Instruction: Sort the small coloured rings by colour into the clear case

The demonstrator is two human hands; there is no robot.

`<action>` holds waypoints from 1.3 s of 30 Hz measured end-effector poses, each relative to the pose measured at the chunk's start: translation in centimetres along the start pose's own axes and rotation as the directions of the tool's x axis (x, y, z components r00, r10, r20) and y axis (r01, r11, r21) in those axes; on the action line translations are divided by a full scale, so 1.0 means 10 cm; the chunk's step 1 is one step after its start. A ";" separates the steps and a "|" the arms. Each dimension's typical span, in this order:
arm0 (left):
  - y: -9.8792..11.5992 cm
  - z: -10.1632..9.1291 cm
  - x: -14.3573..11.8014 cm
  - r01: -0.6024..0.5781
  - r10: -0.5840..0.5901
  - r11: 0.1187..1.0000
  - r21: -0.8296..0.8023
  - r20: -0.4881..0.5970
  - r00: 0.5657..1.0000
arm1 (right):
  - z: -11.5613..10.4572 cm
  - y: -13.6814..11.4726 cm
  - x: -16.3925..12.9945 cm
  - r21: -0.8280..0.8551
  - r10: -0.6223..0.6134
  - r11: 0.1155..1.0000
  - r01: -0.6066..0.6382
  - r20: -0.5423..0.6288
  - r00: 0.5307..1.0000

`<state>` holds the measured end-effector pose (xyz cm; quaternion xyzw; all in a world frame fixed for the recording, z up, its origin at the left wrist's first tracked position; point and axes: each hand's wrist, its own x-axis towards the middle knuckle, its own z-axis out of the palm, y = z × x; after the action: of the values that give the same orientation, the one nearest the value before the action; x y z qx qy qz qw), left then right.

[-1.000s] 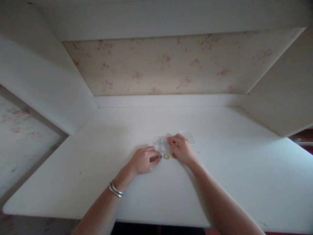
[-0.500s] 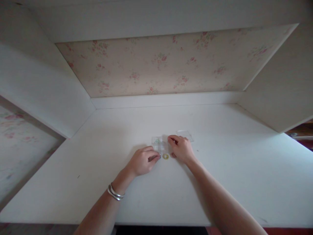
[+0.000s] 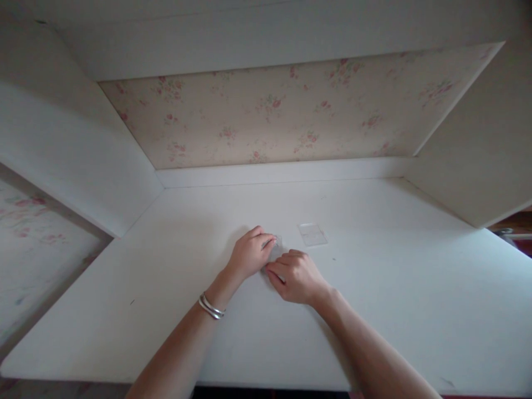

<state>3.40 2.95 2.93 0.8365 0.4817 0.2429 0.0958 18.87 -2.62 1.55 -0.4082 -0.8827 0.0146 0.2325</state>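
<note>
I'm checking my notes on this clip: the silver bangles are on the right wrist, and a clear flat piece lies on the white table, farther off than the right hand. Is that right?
Not quite: the head view shows the silver bangles on the left wrist. The clear flat piece does lie on the white table, farther off than the right hand.
</note>
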 end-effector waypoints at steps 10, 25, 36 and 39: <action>-0.01 -0.01 0.06 0.037 -0.036 0.999 -0.034 0.027 0.999 | 0.01 0.01 0.05 -0.026 -0.042 0.999 0.043 0.032 0.999; -0.24 -0.08 -0.49 0.123 -0.121 0.977 -0.175 0.023 0.992 | 0.05 -0.04 0.08 -0.013 -0.006 1.000 0.007 0.075 0.997; -0.28 -0.06 -0.46 0.214 -0.210 0.964 -0.155 0.043 0.977 | 0.10 -0.07 0.09 -0.047 -0.018 0.999 0.024 0.113 0.993; -0.28 -0.04 -0.46 0.222 -0.216 0.965 -0.139 0.059 0.975 | 0.10 -0.08 0.09 -0.040 -0.016 0.999 0.020 0.114 0.993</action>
<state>-0.87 0.44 0.74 0.7742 0.5500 0.2469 0.1928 17.37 -2.27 1.18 -0.4034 -0.8982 0.0174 0.1735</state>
